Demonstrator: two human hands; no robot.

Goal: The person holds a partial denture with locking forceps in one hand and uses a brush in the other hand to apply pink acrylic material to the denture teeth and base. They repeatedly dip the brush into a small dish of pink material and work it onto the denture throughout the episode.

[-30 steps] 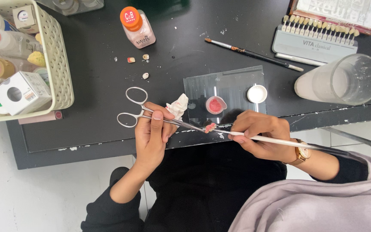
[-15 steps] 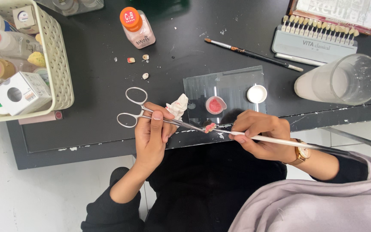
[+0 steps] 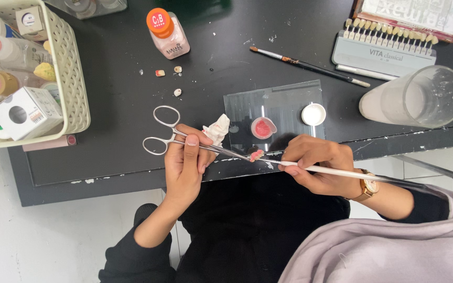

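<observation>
My left hand (image 3: 184, 162) grip pinches forceps (image 3: 195, 142) clamping pink tooth piece (image 3: 256, 155) off table (image 3: 121, 105) edge; right hand (image 3: 318, 160) grips white brush (image 3: 342, 171) pen-style, tip at piece for control

One view only — a camera worn on the person's head, looking almost straight down onto the black table (image 3: 121, 157) and the lap below it. It sits close: both forearms fill the lower half. The fingers (image 3: 192, 152) lie near the frame's middle, at the table's near edge — beyond them the tabletop runs to the top edge, cropped left and right.
</observation>
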